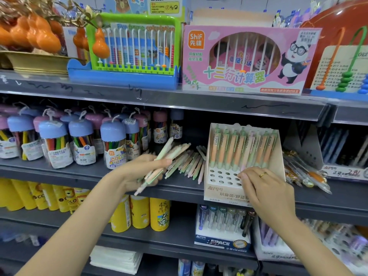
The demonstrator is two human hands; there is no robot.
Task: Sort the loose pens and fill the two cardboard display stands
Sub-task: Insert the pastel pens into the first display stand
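We hold a bunch of pale pastel pens tight in our left hand. More loose pastel pens lie on the grey metal shelf, just beside the white cardboard display stand. Peach and green pens fill its back rows. Our right hand rests on the stand's holes, fingers curled; we cannot tell if it holds a pen.
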